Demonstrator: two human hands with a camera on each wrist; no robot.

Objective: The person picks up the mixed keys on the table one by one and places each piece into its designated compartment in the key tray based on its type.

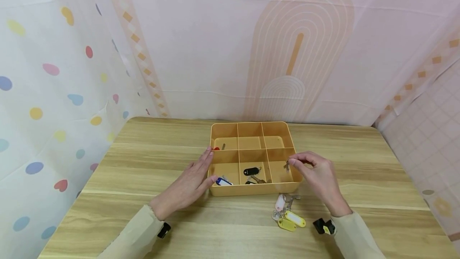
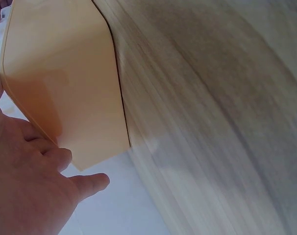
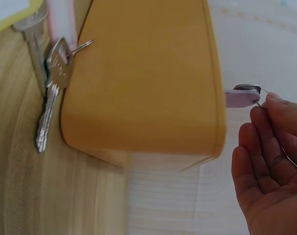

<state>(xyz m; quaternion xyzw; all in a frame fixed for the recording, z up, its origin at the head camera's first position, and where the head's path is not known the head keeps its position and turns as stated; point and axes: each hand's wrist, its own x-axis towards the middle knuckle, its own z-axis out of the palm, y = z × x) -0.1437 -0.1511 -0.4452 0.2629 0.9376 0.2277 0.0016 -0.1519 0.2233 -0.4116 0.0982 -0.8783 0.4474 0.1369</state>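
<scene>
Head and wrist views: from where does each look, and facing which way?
Head: worn there, facing forward and down at the box; left hand and right hand show.
Left wrist: worn there, facing the box's outside; left hand shows.
Right wrist: worn there, facing the box's outside and a key; right hand shows.
Head and right wrist share the box and right hand.

Orng tray (image 1: 251,190), ylw tags (image 1: 294,218), lilac tag (image 3: 240,99), lt-brn grained tbl (image 1: 161,139), wht cloth (image 1: 72,79) w/ multicol. dots.
</scene>
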